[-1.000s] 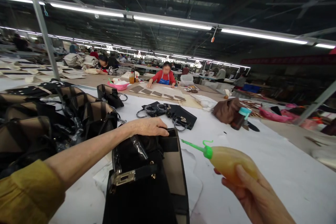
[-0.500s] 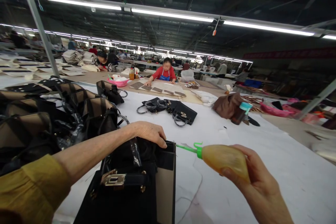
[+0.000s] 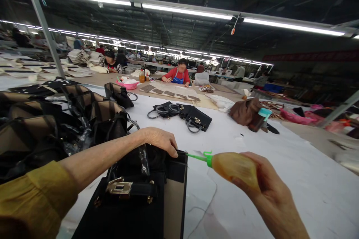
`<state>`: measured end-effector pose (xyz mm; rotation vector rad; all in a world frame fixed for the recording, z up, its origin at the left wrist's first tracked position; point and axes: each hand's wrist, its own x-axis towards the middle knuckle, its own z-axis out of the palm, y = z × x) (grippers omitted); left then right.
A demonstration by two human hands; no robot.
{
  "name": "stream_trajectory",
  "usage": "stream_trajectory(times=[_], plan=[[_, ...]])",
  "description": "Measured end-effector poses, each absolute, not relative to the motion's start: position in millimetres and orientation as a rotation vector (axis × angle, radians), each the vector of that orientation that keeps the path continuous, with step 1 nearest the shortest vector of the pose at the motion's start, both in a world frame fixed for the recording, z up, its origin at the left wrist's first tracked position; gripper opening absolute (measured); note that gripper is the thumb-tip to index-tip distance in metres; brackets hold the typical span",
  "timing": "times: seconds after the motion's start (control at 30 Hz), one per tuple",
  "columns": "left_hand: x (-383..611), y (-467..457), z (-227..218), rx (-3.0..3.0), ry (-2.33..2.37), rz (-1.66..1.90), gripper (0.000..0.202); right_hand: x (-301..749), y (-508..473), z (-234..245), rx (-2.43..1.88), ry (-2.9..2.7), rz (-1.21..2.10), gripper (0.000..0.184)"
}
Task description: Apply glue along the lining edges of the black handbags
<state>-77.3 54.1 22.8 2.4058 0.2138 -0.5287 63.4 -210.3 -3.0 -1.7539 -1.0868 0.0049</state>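
Presently: right hand [image 3: 266, 185] wrapped round squeeze bottle [image 3: 232, 168], amber contents within; green nozzle [image 3: 198, 157] tip at top edge of black handbag [image 3: 134, 211], contact unclear. Left hand [image 3: 161, 140] clasps that edge, over white tabletop [image 3: 305, 173]. Farther off: pink basin [image 3: 129, 86] holding white items [image 3: 129, 81].

My left forearm [image 3: 103, 158] slants forward and rightward, left hand [image 3: 159, 139] knuckles-up, fingers [image 3: 172, 150] bent down. My right hand [image 3: 265, 179] curls in a grip.
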Motion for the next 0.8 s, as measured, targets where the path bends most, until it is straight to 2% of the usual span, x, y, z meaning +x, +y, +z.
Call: stream_trajectory(times=[0.4, 0.8], plan=[[-77.2, 53.9, 22.7, 2.427, 0.229, -0.544, 0.033, 57.1, -213.4, -9.1, -1.744, -1.045, 0.08, 0.039], [-73.4, 52.3, 23.9, 2.439, 0.214, -0.615, 0.035, 67.3, -213.7, -19.2, -1.74, -1.069, 0.018, 0.037]])
